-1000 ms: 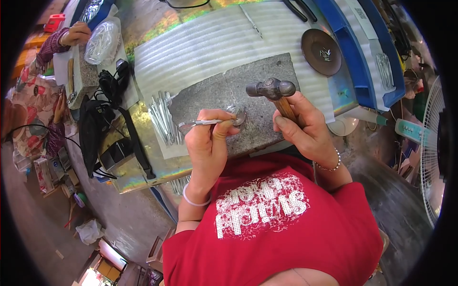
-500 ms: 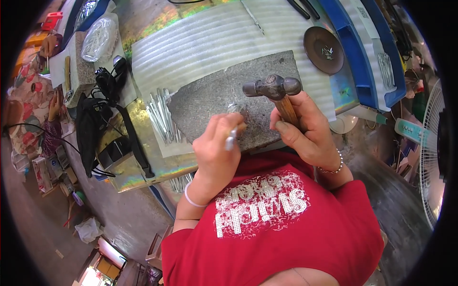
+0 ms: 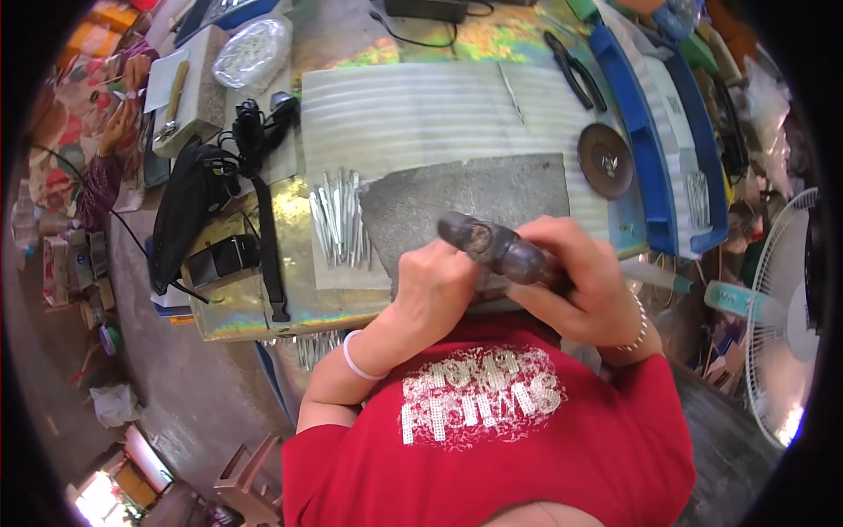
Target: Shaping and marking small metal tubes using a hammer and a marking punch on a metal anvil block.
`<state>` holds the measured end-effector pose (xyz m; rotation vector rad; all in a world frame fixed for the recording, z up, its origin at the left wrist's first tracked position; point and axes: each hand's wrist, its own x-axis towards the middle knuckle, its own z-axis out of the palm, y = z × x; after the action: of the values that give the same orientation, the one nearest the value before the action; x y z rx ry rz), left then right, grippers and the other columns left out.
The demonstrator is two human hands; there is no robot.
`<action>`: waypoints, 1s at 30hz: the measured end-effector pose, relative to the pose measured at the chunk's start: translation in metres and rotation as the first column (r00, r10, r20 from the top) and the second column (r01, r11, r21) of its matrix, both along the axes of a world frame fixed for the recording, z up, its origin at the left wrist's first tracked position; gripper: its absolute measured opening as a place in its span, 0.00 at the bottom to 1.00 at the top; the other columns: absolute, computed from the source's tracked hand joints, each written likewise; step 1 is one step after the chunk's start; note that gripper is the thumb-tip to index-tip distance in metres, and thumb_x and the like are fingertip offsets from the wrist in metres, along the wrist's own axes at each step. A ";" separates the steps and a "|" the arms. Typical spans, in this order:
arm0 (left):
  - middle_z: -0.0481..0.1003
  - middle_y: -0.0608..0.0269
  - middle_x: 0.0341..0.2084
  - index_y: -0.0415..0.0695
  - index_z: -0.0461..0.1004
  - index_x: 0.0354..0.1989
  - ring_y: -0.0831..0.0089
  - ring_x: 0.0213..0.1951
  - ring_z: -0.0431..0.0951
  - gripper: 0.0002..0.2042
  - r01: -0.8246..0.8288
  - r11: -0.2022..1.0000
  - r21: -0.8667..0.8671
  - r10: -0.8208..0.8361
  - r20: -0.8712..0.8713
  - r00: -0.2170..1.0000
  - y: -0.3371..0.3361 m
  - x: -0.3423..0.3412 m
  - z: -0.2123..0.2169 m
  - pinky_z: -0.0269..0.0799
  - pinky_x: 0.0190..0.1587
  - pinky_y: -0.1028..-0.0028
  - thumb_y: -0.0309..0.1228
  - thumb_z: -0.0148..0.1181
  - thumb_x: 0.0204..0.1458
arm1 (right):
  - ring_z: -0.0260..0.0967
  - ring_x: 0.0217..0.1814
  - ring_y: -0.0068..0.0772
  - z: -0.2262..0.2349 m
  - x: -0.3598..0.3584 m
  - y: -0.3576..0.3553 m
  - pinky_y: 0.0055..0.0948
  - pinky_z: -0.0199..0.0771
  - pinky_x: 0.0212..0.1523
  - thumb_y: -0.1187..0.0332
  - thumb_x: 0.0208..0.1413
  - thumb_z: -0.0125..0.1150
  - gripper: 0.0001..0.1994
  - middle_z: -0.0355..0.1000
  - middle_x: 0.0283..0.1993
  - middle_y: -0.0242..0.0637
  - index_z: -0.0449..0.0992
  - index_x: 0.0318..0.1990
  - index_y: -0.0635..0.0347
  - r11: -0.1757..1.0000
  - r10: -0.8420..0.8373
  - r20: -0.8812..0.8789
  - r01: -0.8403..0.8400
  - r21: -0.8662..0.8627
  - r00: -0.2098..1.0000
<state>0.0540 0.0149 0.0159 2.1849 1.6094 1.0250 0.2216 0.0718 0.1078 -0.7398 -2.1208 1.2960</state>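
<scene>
At the far left, a co-worker's hand [image 3: 116, 127] was seen beside a patterned garment. Nearer, a black strapped bag [image 3: 189, 215] was laid on the table [image 3: 235, 316], and to its right a bunch of thin metal rods [image 3: 335, 224] was spread beside the grey stone slab [image 3: 474, 189]. The left hand [image 3: 435, 281] was held low at the slab's near edge, its fingers curled inward; what was pinched in them could not be told, as the fingertips were hidden. Just to its right, the hammer [image 3: 492, 246] was gripped closely in the right hand [image 3: 571, 281], its handle mostly covered. The hammer's head was set slantwise between the two hands, its long axis running from upper left to lower right, the flat end turned toward the left hand and the rounded end lying close by the right fingers. Whether the left hand was touched by it could not be told. Farther right, a dark plate [image 3: 599, 180] was placed beside a blue tray [image 3: 637, 145].
</scene>
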 end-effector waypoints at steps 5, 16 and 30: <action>0.68 0.61 0.24 0.44 0.67 0.31 0.63 0.24 0.75 0.09 -0.006 1.000 -0.024 0.007 0.051 0.999 -0.001 -0.004 0.003 0.70 0.19 0.69 0.20 0.54 0.40 | 0.69 0.30 0.26 0.029 0.031 -0.015 0.23 0.70 0.31 0.82 0.49 0.58 0.20 0.70 0.35 0.39 0.65 0.51 0.64 1.000 -0.026 0.151 0.024 0.013 0.988; 0.68 0.61 0.22 0.43 0.67 0.30 0.62 0.23 0.75 0.08 0.011 1.000 -0.009 -0.010 0.111 0.994 0.004 -0.005 0.003 0.69 0.19 0.68 0.19 0.53 0.40 | 0.73 0.32 0.43 0.046 0.032 -0.023 0.31 0.73 0.31 0.84 0.44 0.60 0.28 0.71 0.37 0.45 0.63 0.56 0.66 0.957 -0.003 0.293 -0.082 0.277 0.956; 0.69 0.60 0.23 0.44 0.67 0.30 0.61 0.21 0.75 0.08 0.021 1.000 -0.019 -0.019 0.107 0.994 0.002 -0.002 0.005 0.69 0.19 0.67 0.20 0.54 0.41 | 0.71 0.25 0.37 0.055 0.035 -0.028 0.29 0.70 0.22 0.76 0.45 0.63 0.27 0.70 0.31 0.43 0.64 0.55 0.69 0.897 -0.019 0.414 -0.167 0.409 0.910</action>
<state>0.0521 0.0172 0.0204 2.0910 1.5416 1.0953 0.2567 0.0439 0.1630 -0.7833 -2.6740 0.6805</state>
